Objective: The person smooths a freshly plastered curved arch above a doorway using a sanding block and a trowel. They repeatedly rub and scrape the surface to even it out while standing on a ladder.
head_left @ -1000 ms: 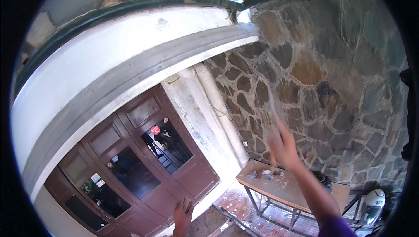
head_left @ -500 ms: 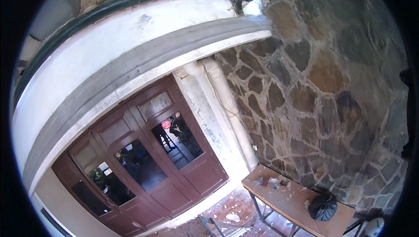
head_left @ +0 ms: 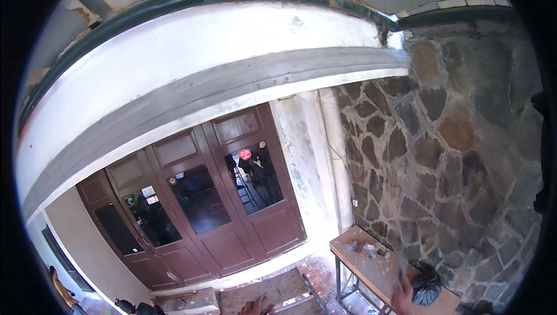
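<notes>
My left hand (head_left: 254, 307) shows at the lower edge, in front of a dusty brown board (head_left: 278, 287). Its fingers look stretched out and apart, with nothing visible in them. To the right, my right hand (head_left: 402, 296) is raised over the near side of a wooden-topped table (head_left: 371, 268). Motion smears its fingers, so its grip is unclear. Just beside it in the picture sits a knotted black plastic bag (head_left: 427, 289) on the table; whether they touch cannot be made out.
Rubble and scraps (head_left: 366, 249) lie on the table's far end, by a stone wall (head_left: 432, 199). Brown panelled doors (head_left: 197, 210) with glass panes stand ahead. Debris litters the tiled floor (head_left: 320, 268). Another person (head_left: 61, 289) is at the far lower left, near dark objects (head_left: 136, 308).
My view has tilted and shifted, so the doors, wall and table sit differently. Both my hands have come into view from below. A person now shows at the lower left.
</notes>
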Action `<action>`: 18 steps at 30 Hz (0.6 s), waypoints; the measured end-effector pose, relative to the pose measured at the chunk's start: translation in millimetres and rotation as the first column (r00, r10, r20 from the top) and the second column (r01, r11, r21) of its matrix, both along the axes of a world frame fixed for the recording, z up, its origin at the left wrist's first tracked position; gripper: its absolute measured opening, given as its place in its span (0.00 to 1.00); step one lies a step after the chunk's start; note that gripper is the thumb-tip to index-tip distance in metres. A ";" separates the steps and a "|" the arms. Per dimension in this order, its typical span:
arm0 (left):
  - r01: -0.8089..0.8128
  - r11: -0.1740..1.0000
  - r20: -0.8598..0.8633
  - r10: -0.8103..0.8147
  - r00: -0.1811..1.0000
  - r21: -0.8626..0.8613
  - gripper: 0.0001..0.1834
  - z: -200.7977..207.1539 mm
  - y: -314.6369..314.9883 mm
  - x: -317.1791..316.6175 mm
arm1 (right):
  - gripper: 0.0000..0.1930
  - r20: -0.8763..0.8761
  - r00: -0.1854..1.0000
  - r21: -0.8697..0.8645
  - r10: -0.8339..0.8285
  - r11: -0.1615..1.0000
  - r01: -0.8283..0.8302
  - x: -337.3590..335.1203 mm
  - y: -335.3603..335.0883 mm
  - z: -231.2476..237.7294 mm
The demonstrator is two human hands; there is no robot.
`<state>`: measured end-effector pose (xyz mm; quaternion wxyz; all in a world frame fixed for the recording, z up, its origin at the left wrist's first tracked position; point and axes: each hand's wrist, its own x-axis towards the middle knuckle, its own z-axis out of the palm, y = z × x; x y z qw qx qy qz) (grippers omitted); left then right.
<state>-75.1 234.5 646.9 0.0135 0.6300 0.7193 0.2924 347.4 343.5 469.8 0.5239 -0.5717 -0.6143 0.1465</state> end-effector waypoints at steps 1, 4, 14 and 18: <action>0.019 1.000 -0.067 -0.018 0.998 0.014 0.36 0.5 -1.9 -1.7 | 0.31 -0.304 0.947 -0.009 0.105 0.994 -0.113 -28.4 14.5 67.1; 0.064 0.996 -0.039 -0.062 0.997 0.055 0.35 -1.0 -7.9 -7.5 | 0.27 -0.236 0.938 0.282 0.255 0.941 -0.185 -108.1 32.8 258.8; 0.062 0.981 -0.105 -0.043 0.994 0.185 0.30 -38.4 5.6 -27.4 | 0.19 0.161 0.983 0.632 0.084 0.756 -0.168 -242.6 94.8 571.4; 0.043 0.986 -0.198 -0.010 0.980 0.162 0.28 -38.5 6.6 -22.8 | 0.20 0.195 0.980 0.658 -0.041 0.746 -0.099 -259.8 94.7 575.9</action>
